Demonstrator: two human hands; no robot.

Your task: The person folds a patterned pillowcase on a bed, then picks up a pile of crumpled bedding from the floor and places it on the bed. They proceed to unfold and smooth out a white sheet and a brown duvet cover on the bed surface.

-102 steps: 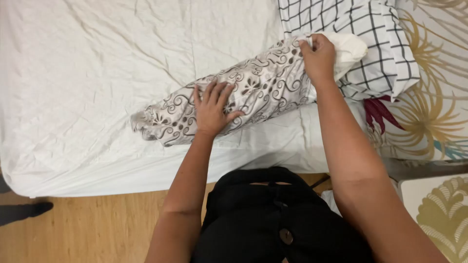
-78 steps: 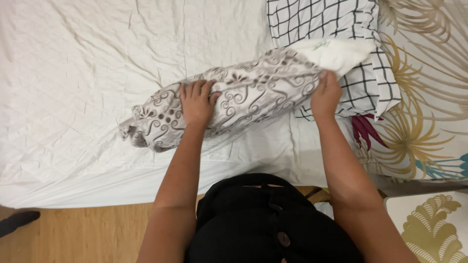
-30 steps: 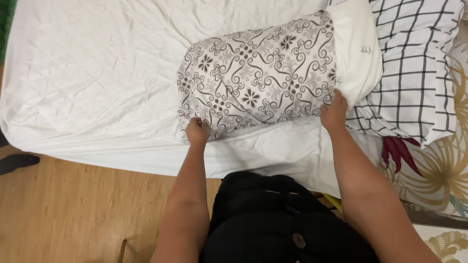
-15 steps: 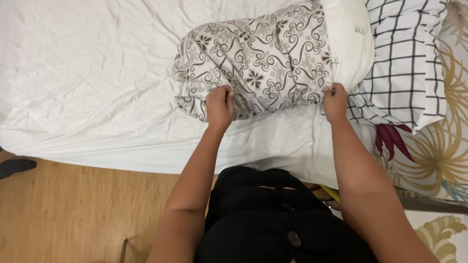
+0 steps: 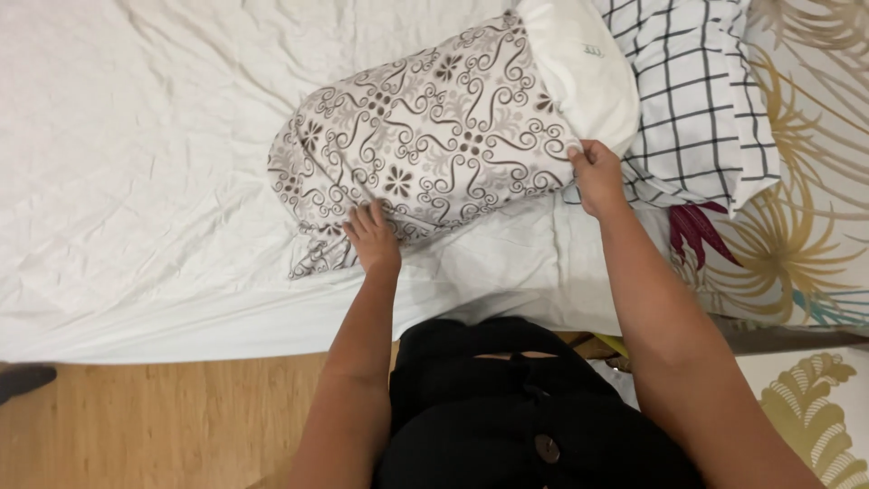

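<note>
A white pillow (image 5: 579, 72) lies on the bed, mostly inside a grey-and-white pillowcase (image 5: 434, 145) with a dark scroll pattern. The pillow's bare white end sticks out at the upper right. My left hand (image 5: 373, 237) rests flat on the near lower edge of the pillowcase, fingers spread over the loose cloth. My right hand (image 5: 596, 177) pinches the open hem of the pillowcase at the right, next to the bare pillow end.
A white wrinkled sheet (image 5: 136, 163) covers the bed. A white pillow with a black grid pattern (image 5: 697, 100) lies at the right, over a bedcover with gold leaves (image 5: 806, 226). Wooden floor (image 5: 136, 426) runs along the bed's near edge. A dark foot-like shape (image 5: 23, 380) shows at the far left.
The rolled pillowcase has been spread wide over the pillow. In the last half second my left hand slid down to the case's lower edge and my right hand stayed on the hem.
</note>
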